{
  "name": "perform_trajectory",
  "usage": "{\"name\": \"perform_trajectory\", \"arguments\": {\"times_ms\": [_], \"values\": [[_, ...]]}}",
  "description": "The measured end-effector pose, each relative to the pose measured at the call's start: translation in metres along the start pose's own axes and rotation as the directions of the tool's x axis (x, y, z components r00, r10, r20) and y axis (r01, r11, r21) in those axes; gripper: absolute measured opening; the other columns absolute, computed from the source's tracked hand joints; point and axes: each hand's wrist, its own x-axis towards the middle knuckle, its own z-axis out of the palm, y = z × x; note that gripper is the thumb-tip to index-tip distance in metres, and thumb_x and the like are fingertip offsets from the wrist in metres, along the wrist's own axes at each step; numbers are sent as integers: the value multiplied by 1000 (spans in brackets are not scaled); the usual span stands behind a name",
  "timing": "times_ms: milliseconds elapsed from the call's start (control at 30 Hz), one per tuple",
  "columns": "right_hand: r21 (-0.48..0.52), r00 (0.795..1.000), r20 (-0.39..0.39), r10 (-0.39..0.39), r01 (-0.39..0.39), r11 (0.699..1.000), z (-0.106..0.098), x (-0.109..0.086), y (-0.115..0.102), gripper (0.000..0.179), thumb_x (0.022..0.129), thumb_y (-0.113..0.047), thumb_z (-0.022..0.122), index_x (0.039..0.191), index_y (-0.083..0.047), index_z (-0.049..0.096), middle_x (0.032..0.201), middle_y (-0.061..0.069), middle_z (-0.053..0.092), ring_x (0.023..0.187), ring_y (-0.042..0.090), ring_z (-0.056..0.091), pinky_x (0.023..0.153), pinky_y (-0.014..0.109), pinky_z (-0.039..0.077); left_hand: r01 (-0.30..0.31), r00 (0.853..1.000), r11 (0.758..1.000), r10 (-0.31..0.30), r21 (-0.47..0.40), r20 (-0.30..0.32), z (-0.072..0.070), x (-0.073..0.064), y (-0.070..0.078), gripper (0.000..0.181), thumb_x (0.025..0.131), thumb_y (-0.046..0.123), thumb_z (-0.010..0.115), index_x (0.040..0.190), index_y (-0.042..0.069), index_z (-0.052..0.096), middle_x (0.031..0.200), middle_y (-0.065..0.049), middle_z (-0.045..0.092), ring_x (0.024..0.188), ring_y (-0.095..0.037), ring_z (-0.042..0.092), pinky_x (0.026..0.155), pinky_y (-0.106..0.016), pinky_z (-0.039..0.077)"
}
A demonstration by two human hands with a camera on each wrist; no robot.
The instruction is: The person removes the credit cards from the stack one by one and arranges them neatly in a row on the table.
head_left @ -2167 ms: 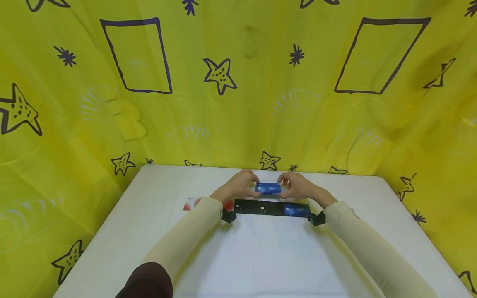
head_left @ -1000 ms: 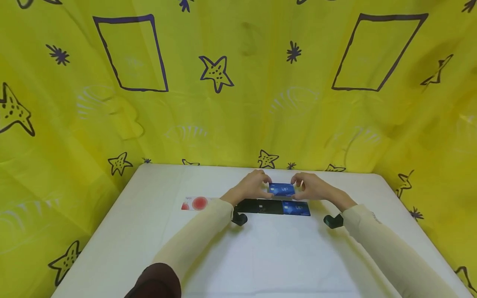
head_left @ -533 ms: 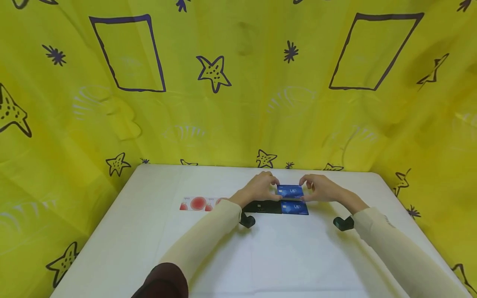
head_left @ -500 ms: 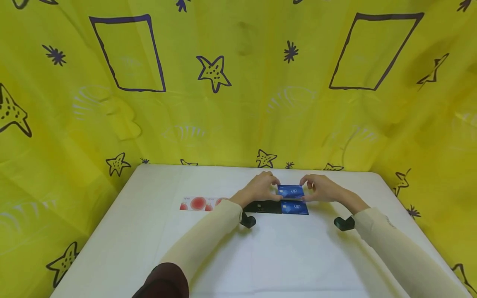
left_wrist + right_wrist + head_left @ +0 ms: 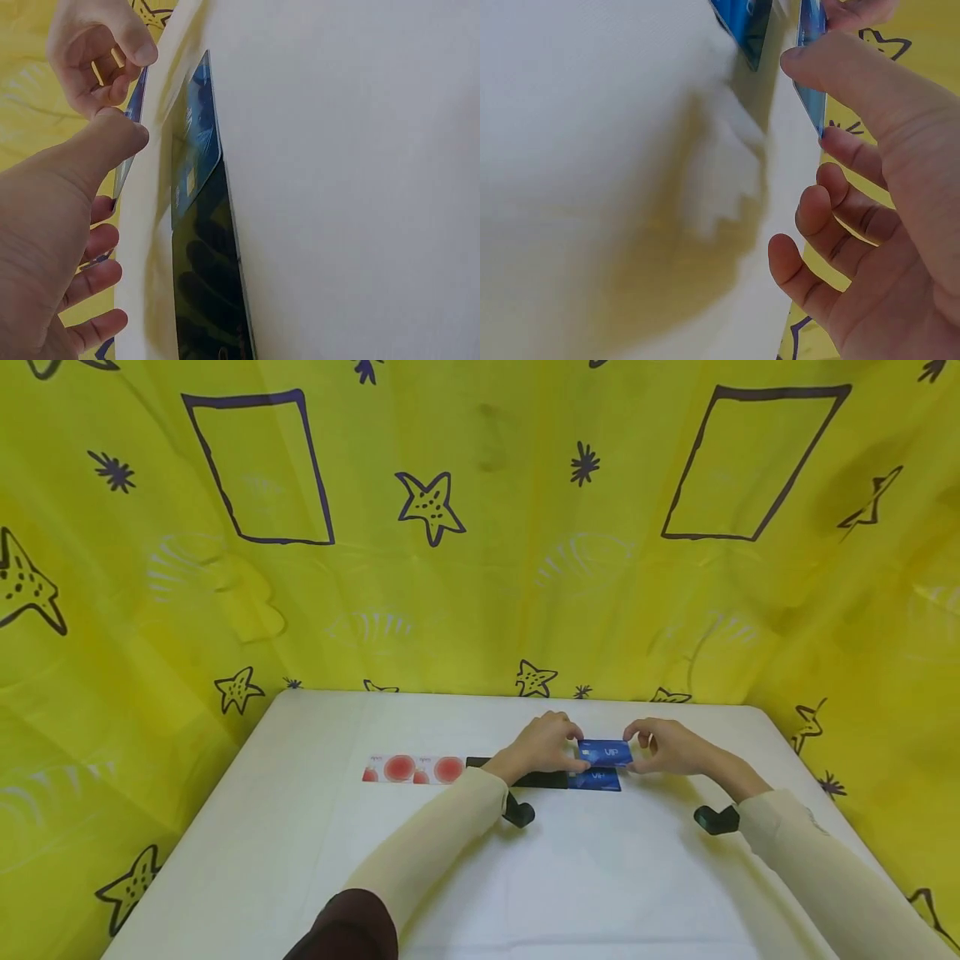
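A blue VIP card (image 5: 606, 752) is held up between both hands. My left hand (image 5: 546, 743) pinches its left edge and my right hand (image 5: 670, 747) its right edge, thumbs on the near side. In the head view it partly covers a second blue VIP card (image 5: 600, 783) lying on the table. The left wrist view shows the held card (image 5: 135, 105) apart from the lying blue card (image 5: 196, 135), which adjoins a black card (image 5: 210, 277). Seen from the right wrist, the held card (image 5: 810, 97) is almost edge-on, over the table.
Leftward the row continues with black cards (image 5: 547, 780), partly behind my left hand and wrist. Red-and-white cards (image 5: 397, 769) lie at its left end. They lie on a white table (image 5: 600, 877), with a yellow patterned curtain (image 5: 495, 568) behind and at both sides.
Both hands have carried the held blue card to the right and, lately, a little nearer to me. It now overlaps the lying blue card in the head view. More red-and-white cards show.
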Motion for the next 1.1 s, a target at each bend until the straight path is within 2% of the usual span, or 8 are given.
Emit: {"name": "perform_trajectory", "arguments": {"times_ms": [200,333,500,700,1100], "values": [[3,999,-19,-27,27,1000,0,-10,8,44,83,-26,86,116,-6,66,91,6,57,75,17,50,67,29,44,-17,1000,1000,17,21,-2,8,5,7,48,86,49,79,119,15,76,106,2,67,97,-11,55,81,-23,45],[-6,999,-33,-18,17,1000,0,-16,13,43,83,-26,86,116,-7,66,90,6,57,75,16,50,66,28,44,-18,1000,999,18,35,-6,10,7,13,48,86,50,79,120,16,76,107,3,66,97,-11,54,80,-22,45],[0,1000,-7,5,-5,1000,0,-22,17,43,84,-25,85,118,-7,64,91,2,58,76,16,52,67,28,45,-10,1000,999,10,40,1,13,10,19,49,86,52,78,120,17,76,107,5,66,97,-9,54,81,-21,45],[0,1000,3,-8,8,1000,0,-26,20,44,85,-26,84,118,-6,64,87,-2,59,75,14,51,66,27,45,-7,1000,1000,7,27,3,18,12,23,49,85,52,79,119,17,77,105,5,66,94,-8,53,78,-20,44],[6,1000,5,-19,19,1000,-2,-39,24,43,84,-25,84,117,-5,64,82,-3,58,72,10,51,65,26,45,21,1000,999,-22,45,21,25,18,34,50,85,55,78,120,20,76,107,7,67,96,-7,53,80,-20,44]]}}
